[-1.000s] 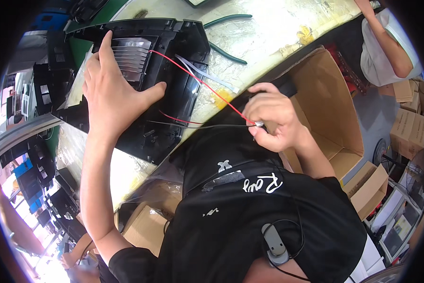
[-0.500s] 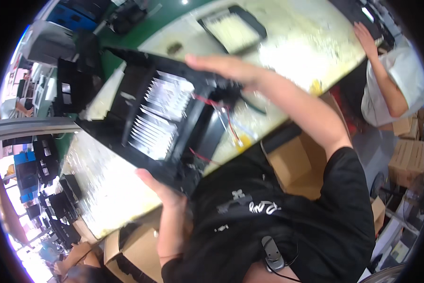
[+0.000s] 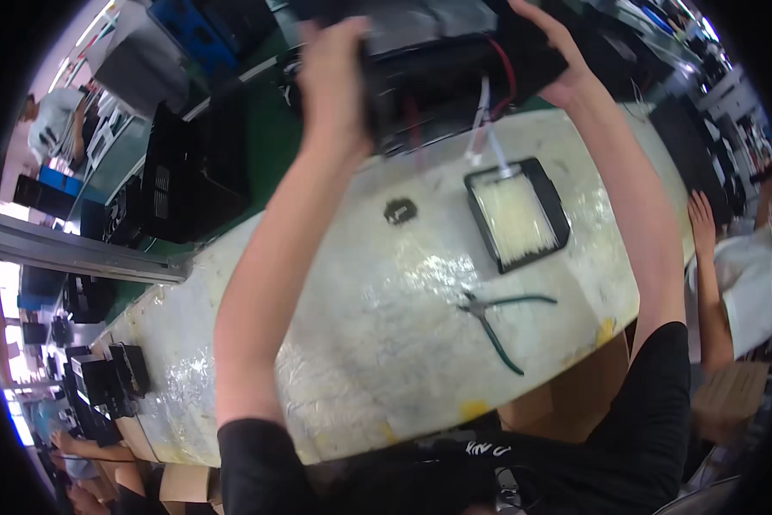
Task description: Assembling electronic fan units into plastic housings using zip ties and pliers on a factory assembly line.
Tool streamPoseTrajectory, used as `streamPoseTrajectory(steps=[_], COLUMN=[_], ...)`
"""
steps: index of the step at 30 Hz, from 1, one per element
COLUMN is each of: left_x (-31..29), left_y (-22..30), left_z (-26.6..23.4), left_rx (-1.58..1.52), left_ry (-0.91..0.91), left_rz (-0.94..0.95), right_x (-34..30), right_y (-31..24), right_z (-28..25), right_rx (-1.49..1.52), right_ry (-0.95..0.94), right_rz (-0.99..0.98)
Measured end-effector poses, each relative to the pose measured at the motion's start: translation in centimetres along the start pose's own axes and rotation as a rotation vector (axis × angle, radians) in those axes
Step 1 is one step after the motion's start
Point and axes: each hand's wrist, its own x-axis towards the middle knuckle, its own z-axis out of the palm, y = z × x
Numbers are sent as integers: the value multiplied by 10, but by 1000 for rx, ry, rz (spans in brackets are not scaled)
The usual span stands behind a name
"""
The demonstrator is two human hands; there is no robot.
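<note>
A black plastic housing (image 3: 437, 77) with red and white wires hangs above the far side of the workbench, between my hands. My left hand (image 3: 336, 90) grips its left side, somewhat blurred by motion. On the opposite side, my right hand (image 3: 566, 64) is wrapped round the right edge. The loose white wire ends dangle beneath the housing, near a black tray (image 3: 560, 225) of thin white strips that look like cable ties. Closer to me lie green-handled cutting pliers (image 3: 489, 319), spread apart. A small dark piece (image 3: 399, 211) rests left of the tray.
The plastic-covered workbench (image 3: 360, 360) spans the view. A metal rail (image 3: 94, 249) comes in from the left. More black housings (image 3: 193, 184) stand beyond the far left edge. At the right is a co-worker's arm (image 3: 708, 283); cardboard boxes (image 3: 729, 399) stand below it.
Both hands have carried the housing away from my body to the far side of the bench and turned it. Its finned silver inside no longer shows; the pliers are now uncovered.
</note>
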Motion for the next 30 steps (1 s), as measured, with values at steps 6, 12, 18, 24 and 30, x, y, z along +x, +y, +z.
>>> streamPoseTrajectory(steps=[6,12,18,24,30], left_x=[99,92,130,172,164], left_y=[-180,-130,-120,-159,-152], left_z=[42,-13,-115,-92,-79], left_rx=[237,1255,1103,602,270], left_ry=[22,357,433,517,480], left_rz=[-156,481,-362,-319,-239], right_x=[134,128,97,34,-1], right_y=[13,-28,-50,-40,0], right_z=[-207,-210,-185,-144,-128], right_rx=[-67,-482,-515,-671,-710], right_ry=[-32,427,501,356,196], right_rz=[53,-104,-556,-676,-582])
